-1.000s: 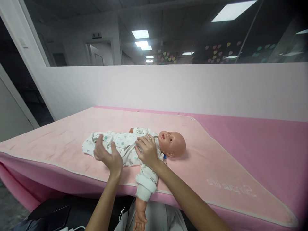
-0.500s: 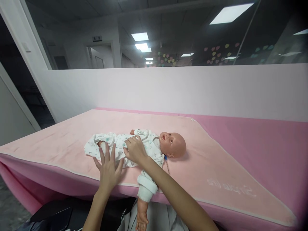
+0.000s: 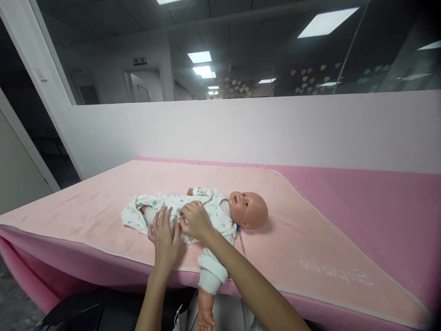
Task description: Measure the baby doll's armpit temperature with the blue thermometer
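A baby doll (image 3: 250,210) lies on its back, head to the right, dressed in a white patterned baby outfit (image 3: 220,218). My left hand (image 3: 165,236) rests at the outfit's lower front, fingers stretched and thumb apart. Beside it, my right hand (image 3: 196,221) has its fingers bent together on the cloth at the doll's middle, pinching the front of the outfit; the fingertips are partly hidden. The doll's near arm (image 3: 206,301), its white sleeve (image 3: 212,271) rolled up, hangs over the table edge towards me. One lower leg shows at the outfit's open leg end.
A peach blanket (image 3: 275,257) with faint lettering covers the pink tabletop (image 3: 361,197). Behind it stands a white low wall (image 3: 241,133) with a window above. A blue-tipped cord (image 3: 241,234) lies by the doll's neck. A black chair (image 3: 99,305) is at the lower left.
My left hand has moved right, closer to my right hand, and its spread fingers have drawn together. My right hand stays at the doll's middle, its fingers more bent.
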`<state>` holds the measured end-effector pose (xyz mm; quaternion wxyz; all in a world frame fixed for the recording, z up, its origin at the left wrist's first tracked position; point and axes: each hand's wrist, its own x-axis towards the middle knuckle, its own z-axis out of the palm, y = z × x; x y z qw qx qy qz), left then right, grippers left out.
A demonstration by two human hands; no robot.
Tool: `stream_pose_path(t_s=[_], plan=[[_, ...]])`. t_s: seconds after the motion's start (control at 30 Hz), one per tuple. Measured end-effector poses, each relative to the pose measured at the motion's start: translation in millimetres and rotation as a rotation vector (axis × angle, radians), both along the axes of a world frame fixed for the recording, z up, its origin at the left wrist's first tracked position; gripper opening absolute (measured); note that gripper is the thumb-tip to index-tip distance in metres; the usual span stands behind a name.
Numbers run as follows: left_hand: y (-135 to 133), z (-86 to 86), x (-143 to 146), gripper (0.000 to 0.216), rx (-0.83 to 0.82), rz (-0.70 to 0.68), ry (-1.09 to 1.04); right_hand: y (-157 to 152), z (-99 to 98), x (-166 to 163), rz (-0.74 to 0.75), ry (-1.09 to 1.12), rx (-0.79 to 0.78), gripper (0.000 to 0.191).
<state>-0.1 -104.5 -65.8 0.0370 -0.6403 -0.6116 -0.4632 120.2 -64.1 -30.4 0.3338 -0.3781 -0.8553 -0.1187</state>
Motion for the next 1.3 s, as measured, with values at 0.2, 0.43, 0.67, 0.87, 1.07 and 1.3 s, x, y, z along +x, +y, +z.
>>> stream_pose_path(t_s=[0.2,0.43,0.67,0.87,1.07,1.3], plan=[[11.7,-1.7,7.7,0.045,-0.024,-0.142,-0.022,1.9,-0.3,1.1,0.002,0.055,-0.041,0.011],[10.0,-4.8,8.6,0.059,-0.171,-0.206,-0.018,0.3,1.0,0.0,-0.029,0.094,-0.062,0.008],[2.7,-4.6,6.5,0.051,-0.258,-0.307,-0.047,-3.7,3.0,0.9,-0.065,0.02,-0.076,0.013],[9.9,0.6,-2.2,0.039,-0.198,-0.267,-0.084,6.8,1.3,6.2,0.031,0.094,-0.189,0.011],[10.9,7.2,-8.5,0.035,-0.177,-0.283,-0.157,12.3,8.9,13.8,0.161,0.214,-0.368,0.007],[9.6,6.3,-9.4,0.032,-0.169,-0.306,-0.169,9.2,11.5,16.2,0.159,0.184,-0.339,0.01]])
